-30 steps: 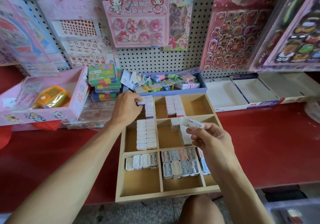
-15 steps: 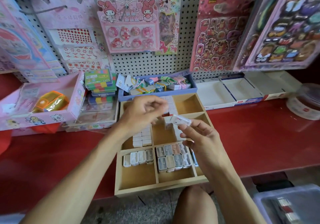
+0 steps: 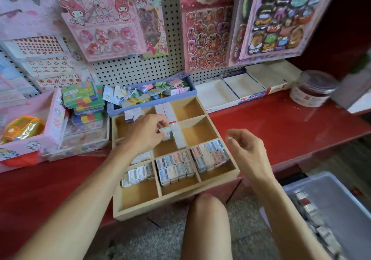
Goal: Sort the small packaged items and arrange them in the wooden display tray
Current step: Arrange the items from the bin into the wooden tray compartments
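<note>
Head view: our left hand (image 3: 147, 134) is pinching a small white packet (image 3: 165, 129) over the middle cell of the wooden tray (image 3: 176, 203), right beside the white row (image 3: 177, 133) at its 3 o'clock. That row's long axis runs 12 to 6. Our right hand (image 3: 248, 151) hangs loose and empty, so the left looks nearer for the drop. More packets sit in the grey bin (image 3: 339, 195) at 4 o'clock.

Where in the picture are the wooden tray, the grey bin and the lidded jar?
wooden tray (image 3: 176, 206), head view, on its front rim.
grey bin (image 3: 313, 181), head view, on its near-left rim.
lidded jar (image 3: 315, 88), head view, on its side wall.
</note>
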